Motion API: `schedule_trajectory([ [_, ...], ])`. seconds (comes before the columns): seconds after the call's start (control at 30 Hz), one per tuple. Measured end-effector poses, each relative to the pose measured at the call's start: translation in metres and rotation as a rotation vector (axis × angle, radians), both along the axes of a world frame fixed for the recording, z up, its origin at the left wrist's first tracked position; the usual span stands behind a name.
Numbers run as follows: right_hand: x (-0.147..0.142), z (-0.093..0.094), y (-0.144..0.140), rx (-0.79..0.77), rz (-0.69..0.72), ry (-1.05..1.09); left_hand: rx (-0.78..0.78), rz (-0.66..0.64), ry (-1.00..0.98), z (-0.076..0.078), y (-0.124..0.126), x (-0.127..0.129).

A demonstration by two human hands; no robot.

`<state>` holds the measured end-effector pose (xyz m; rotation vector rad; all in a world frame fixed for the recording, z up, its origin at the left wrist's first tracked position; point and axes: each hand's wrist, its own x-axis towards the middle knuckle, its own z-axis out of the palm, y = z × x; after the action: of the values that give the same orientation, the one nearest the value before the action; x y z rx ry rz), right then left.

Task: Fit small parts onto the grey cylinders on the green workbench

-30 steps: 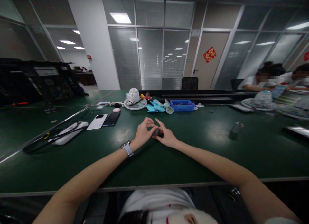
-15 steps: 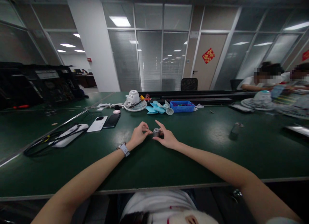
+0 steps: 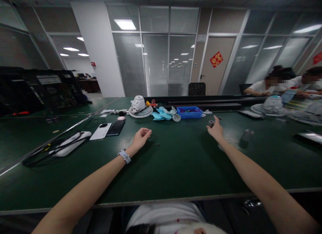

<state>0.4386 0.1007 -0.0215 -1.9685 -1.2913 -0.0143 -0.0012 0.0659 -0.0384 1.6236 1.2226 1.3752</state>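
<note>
— Small grey metal cylinder: where is it?
— At the fingertips of the right hand, which is stretched far out over the dark green table, short of the blue plastic tray. Whether the fingers pinch it or only touch it, I cannot tell.
— And the left hand?
— Loosely curled with the palm up, resting on the table, holding nothing that shows. A grey wristwatch sits on that wrist.
— Anything between the hands?
— A tiny dark speck on the table, just right of the left hand; too small to identify.
— What else is near?
— A second grey cylinder lies right of the right hand, apart from it. Light blue fan blades and a white fan grille lie left of the tray. A white phone and a black phone lie side by side further left.
</note>
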Motion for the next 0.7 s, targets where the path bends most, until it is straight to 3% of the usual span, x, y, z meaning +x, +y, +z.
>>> schedule_trajectory([
  [0.17, 0.018, -0.010, 0.003, -0.085, -0.104, 0.070, -0.056, 0.221, -0.062, 0.000, 0.010, -0.014],
  [0.3, -0.013, -0.003, -0.006, 0.025, -0.205, -0.082, -0.069, 0.240, -0.042, 0.002, 0.006, -0.012],
  [0.37, -0.044, 0.003, -0.016, 0.150, -0.135, -0.222, -0.062, 0.217, -0.027, 0.003, 0.004, -0.010],
  [0.43, -0.084, 0.007, -0.031, 0.200, 0.134, -0.299, -0.054, 0.204, -0.011, 0.002, 0.004, -0.008],
  [0.6, -0.181, 0.001, -0.070, 0.052, 1.095, -0.288, -0.053, 0.199, 0.005, 0.000, 0.005, -0.009],
  [0.7, -0.205, -0.006, -0.079, -0.018, 1.315, -0.291, -0.046, 0.190, 0.004, -0.002, 0.006, -0.009],
])
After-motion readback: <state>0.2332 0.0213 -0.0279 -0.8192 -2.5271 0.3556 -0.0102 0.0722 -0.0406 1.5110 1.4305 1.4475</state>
